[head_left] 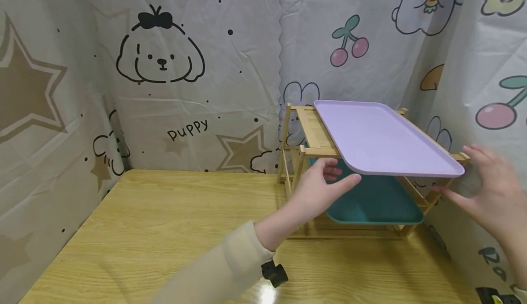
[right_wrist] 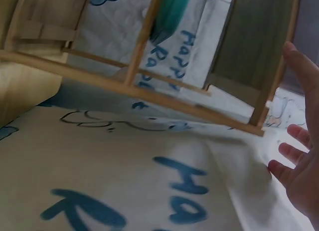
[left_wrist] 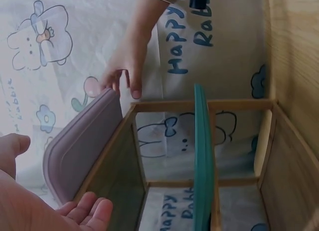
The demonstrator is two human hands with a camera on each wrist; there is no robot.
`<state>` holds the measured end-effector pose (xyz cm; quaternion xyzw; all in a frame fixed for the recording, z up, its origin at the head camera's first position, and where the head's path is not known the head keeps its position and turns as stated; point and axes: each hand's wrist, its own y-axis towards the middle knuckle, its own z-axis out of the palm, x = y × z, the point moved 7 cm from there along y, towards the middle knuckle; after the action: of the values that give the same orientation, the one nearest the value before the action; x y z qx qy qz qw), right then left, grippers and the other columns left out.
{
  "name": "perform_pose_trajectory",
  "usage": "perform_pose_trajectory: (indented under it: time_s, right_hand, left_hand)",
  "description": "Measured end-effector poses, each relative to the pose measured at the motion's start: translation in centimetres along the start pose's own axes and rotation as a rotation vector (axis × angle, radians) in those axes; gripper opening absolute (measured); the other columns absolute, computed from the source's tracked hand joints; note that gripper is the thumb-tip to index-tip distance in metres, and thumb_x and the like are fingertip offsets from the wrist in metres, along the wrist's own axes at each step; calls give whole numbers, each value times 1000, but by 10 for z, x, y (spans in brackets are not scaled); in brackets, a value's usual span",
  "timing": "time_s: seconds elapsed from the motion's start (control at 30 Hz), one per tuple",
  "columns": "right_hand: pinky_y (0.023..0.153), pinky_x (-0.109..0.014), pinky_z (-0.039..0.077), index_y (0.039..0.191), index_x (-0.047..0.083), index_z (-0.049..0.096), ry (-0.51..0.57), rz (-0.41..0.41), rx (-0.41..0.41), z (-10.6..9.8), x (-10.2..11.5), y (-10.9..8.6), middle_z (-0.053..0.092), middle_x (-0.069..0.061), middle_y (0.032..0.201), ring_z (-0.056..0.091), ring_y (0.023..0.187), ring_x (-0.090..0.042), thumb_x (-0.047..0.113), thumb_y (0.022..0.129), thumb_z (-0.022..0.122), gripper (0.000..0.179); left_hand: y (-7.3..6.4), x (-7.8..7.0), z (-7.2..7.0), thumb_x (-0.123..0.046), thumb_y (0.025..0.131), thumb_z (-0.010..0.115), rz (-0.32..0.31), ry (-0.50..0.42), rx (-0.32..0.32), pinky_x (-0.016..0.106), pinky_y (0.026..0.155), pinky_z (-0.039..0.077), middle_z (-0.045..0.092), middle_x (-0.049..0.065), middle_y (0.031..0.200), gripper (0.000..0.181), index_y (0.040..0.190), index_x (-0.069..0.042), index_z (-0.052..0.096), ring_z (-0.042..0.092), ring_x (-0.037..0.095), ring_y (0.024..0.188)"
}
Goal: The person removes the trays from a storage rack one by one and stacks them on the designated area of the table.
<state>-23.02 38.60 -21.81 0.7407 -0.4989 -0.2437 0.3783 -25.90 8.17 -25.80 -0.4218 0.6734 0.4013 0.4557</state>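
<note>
Between the wide-parted, unladen fingers of left hand (head_left: 314, 191) and right hand (head_left: 494, 192), the purple tray (head_left: 389, 137) lies atop the wooden rack (head_left: 314, 129), long axis apparently running away from them, near corners just beside the fingers, neither hand clearly nearer.

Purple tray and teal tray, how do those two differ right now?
The purple tray is pale lilac, while the teal tray is dark blue-green. The purple tray lies on top of the wooden rack; the teal tray sits lower, inside it. From the head view, the purple tray's upper face shows; the teal tray's is partly hidden beneath it. Both have rounded corners.
</note>
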Motion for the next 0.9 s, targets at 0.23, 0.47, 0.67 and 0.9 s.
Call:
perform_pose_trajectory:
  time_s: [0.23,0.47,0.67,0.9]
  right_hand:
    - [112,-48,25,138,3,39,61,49,37,8,-17,-7,48,-32,124,42,115,-52,85,66,44,109]
    - [108,-55,28,139,5,41,91,102,98,13,-23,-11,49,-29,128,43,115,-50,47,71,79,88]
    - [108,-57,26,135,2,44,88,122,106,14,-22,-11,47,-29,132,40,124,-48,25,68,84,80]
    - [112,-55,19,133,-2,45,45,152,157,17,-23,-14,42,-28,139,30,135,-41,13,68,83,77]
  left_hand:
    - [6,-6,13,-45,87,64,-5,-137,3,21,77,49,58,-7,102,50,122,-13,52,55,3,93]
    - [8,-7,17,-37,89,64,-17,-231,-60,24,75,48,56,-5,97,38,115,-12,53,54,6,88]
    - [10,-7,20,-36,88,65,-76,-312,-74,31,76,49,56,-2,93,38,112,-10,54,54,10,83]
    - [6,-5,13,-26,92,61,-71,-428,-78,35,78,53,62,2,93,28,112,-9,50,61,18,89]
